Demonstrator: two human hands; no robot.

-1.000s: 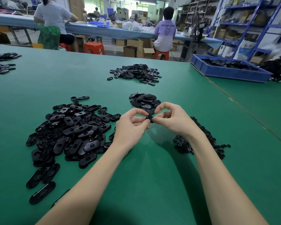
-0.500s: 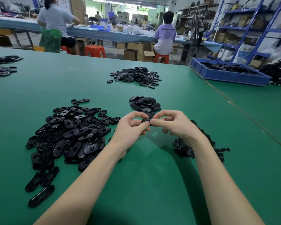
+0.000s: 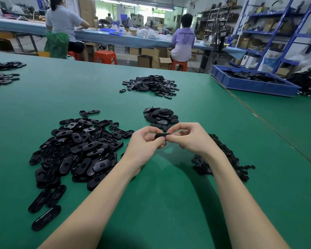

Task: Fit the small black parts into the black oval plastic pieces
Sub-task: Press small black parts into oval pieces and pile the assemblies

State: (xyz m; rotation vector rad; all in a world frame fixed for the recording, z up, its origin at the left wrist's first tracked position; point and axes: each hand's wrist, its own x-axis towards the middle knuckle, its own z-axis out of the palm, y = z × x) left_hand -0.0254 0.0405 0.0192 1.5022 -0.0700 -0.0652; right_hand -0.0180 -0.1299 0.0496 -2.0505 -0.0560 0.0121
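Black oval piece (image 3: 162,136) still pinched between both hands, seemingly lifted slightly

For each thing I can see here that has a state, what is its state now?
Left hand: pinches the oval piece.
Right hand: pinches the same piece from the other end.
Oval piece: held above the table; fitted or not, cannot tell.
Big oval pile: loose heap, left.
Small parts pile: loose heap, right.
Blue tray: holds black parts.

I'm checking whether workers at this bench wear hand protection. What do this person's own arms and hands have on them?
Nothing visible: the left hand and right hand are bare, without gloves, rings or watch, and both forearms are uncovered, no sleeves in view.
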